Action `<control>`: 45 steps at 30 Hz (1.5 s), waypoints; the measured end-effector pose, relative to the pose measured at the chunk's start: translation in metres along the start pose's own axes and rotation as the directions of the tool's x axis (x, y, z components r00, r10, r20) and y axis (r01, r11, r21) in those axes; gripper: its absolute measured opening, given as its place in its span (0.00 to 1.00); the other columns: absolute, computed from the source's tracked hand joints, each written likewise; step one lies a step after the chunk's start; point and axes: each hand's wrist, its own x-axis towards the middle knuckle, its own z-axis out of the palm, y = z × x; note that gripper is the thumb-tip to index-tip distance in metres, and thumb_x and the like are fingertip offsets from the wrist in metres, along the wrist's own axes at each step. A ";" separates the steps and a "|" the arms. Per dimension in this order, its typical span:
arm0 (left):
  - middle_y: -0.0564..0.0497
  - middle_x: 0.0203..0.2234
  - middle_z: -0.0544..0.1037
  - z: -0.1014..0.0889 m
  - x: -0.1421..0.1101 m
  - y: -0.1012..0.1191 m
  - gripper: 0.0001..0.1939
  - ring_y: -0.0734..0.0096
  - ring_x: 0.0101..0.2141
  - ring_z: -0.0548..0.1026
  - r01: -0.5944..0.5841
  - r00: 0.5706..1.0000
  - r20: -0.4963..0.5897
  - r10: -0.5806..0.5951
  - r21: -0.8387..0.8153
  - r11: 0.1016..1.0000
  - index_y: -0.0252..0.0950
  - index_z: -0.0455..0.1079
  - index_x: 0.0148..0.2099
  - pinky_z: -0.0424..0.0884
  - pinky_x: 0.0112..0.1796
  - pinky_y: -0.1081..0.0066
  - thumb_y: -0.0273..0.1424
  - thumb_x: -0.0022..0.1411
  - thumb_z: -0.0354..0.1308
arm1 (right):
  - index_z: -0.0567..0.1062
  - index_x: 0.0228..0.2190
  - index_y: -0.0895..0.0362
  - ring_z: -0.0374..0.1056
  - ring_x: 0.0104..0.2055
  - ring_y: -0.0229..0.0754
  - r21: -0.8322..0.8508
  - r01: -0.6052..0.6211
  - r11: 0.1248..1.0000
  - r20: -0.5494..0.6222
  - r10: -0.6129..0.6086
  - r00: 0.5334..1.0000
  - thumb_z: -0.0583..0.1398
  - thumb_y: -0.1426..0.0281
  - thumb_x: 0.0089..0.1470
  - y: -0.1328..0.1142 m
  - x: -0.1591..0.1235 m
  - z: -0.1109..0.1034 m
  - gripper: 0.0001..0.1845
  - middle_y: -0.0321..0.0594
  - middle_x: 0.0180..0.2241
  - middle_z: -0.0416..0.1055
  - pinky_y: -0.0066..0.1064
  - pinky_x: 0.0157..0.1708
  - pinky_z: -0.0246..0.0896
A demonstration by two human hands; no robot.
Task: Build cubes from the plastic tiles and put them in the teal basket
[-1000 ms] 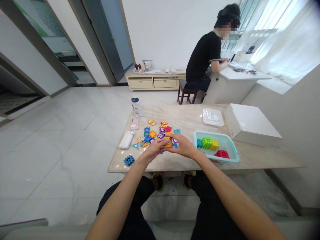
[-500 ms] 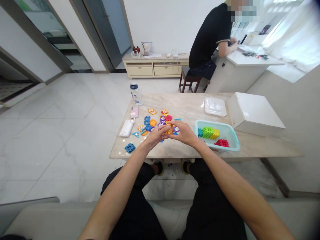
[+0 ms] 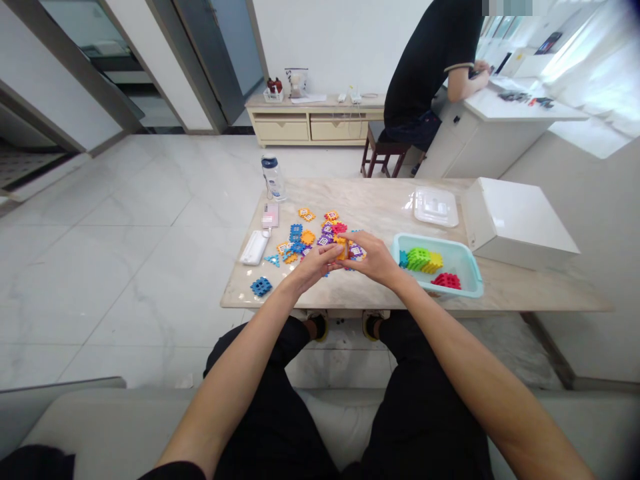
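Between my two hands are orange interlocking plastic tiles [image 3: 343,248], partly hidden by my fingers. My left hand [image 3: 319,262] is closed on them from the left. From the right, my right hand [image 3: 370,253] grips them between thumb and fingers. Beneath and behind the hands lie loose tiles, among them purple tiles [image 3: 324,241], a red tile [image 3: 339,228], blue tiles [image 3: 296,233] and an orange tile [image 3: 307,237]. A small stack of blue tiles [image 3: 261,287] sits near the table's left front corner.
A pale turquoise basket [image 3: 473,283] on the right holds green tiles [image 3: 418,258], yellow, blue and red ones. Behind it are a clear lid [image 3: 436,207] and a white box [image 3: 523,213]. A bottle [image 3: 273,179] and white case [image 3: 255,247] stand left. A person [image 3: 425,73] sits beyond.
The whole view has shifted slightly, with the table appearing a little higher. Both hands stay together on the orange tiles, with only small finger movement.
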 end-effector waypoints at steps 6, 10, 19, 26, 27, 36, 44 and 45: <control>0.48 0.36 0.82 0.001 -0.001 0.002 0.27 0.66 0.40 0.79 -0.013 1.000 0.004 0.013 0.014 1.000 0.34 0.84 0.44 0.75 0.46 0.68 0.50 0.54 0.83 | 0.82 0.61 0.49 0.81 0.59 0.58 0.005 0.021 1.000 -0.001 -0.021 1.000 0.76 0.60 0.62 -0.006 0.001 0.000 0.28 0.48 0.56 0.85 0.53 0.62 0.76; 0.50 0.36 0.80 0.005 -0.004 0.007 0.26 0.71 0.37 0.76 -0.024 1.000 -0.015 0.024 0.028 0.999 0.34 0.82 0.40 0.73 0.43 0.71 0.50 0.53 0.83 | 0.79 0.65 0.49 0.80 0.60 0.58 0.013 0.038 0.999 -0.014 -0.038 0.999 0.75 0.58 0.63 -0.005 0.000 0.001 0.33 0.49 0.59 0.83 0.53 0.64 0.75; 0.49 0.38 0.82 0.004 -0.003 0.007 0.27 0.69 0.38 0.77 -0.022 1.000 -0.019 0.023 0.056 0.998 0.36 0.82 0.39 0.72 0.43 0.69 0.52 0.52 0.83 | 0.81 0.61 0.49 0.80 0.60 0.57 0.010 0.020 1.000 -0.013 -0.020 1.000 0.75 0.57 0.63 -0.007 0.002 0.000 0.28 0.48 0.57 0.84 0.53 0.63 0.75; 0.49 0.38 0.80 0.001 -0.002 0.006 0.30 0.68 0.39 0.77 -0.013 1.000 -0.004 0.013 0.049 0.999 0.35 0.82 0.42 0.73 0.44 0.67 0.52 0.48 0.85 | 0.82 0.60 0.48 0.79 0.58 0.58 -0.036 -0.004 0.999 0.009 0.005 1.000 0.73 0.56 0.64 -0.010 0.002 -0.004 0.25 0.47 0.55 0.85 0.53 0.62 0.75; 0.50 0.37 0.80 0.001 -0.002 0.006 0.30 0.68 0.39 0.77 -0.016 1.000 -0.006 0.016 0.042 0.999 0.35 0.82 0.41 0.73 0.44 0.67 0.52 0.48 0.86 | 0.82 0.60 0.48 0.79 0.58 0.58 -0.037 0.008 0.999 0.003 -0.008 1.000 0.73 0.56 0.65 -0.011 0.002 -0.004 0.25 0.47 0.55 0.85 0.53 0.62 0.75; 0.46 0.41 0.83 0.002 -0.004 0.008 0.30 0.67 0.40 0.77 -0.010 1.000 -0.004 0.011 0.050 0.999 0.34 0.85 0.45 0.72 0.43 0.68 0.51 0.51 0.85 | 0.82 0.60 0.50 0.79 0.58 0.58 -0.061 0.068 0.996 -0.029 -0.069 0.997 0.73 0.57 0.66 -0.013 0.002 -0.003 0.25 0.48 0.56 0.85 0.52 0.62 0.74; 0.45 0.46 0.84 0.001 -0.003 0.008 0.30 0.64 0.44 0.80 -0.010 1.000 0.002 0.009 0.031 0.999 0.36 0.84 0.50 0.73 0.45 0.67 0.49 0.53 0.84 | 0.82 0.61 0.49 0.77 0.57 0.59 -0.131 0.046 0.990 0.000 -0.047 0.999 0.73 0.58 0.66 -0.014 0.003 -0.005 0.25 0.47 0.56 0.85 0.53 0.60 0.73; 0.44 0.48 0.84 0.001 -0.001 0.007 0.30 0.63 0.45 0.80 -0.016 1.000 -0.001 0.016 0.024 1.000 0.36 0.84 0.51 0.74 0.46 0.66 0.48 0.53 0.84 | 0.82 0.61 0.49 0.77 0.57 0.59 -0.163 0.041 0.986 -0.004 -0.042 0.999 0.72 0.58 0.67 -0.014 0.003 -0.006 0.24 0.47 0.56 0.85 0.53 0.60 0.72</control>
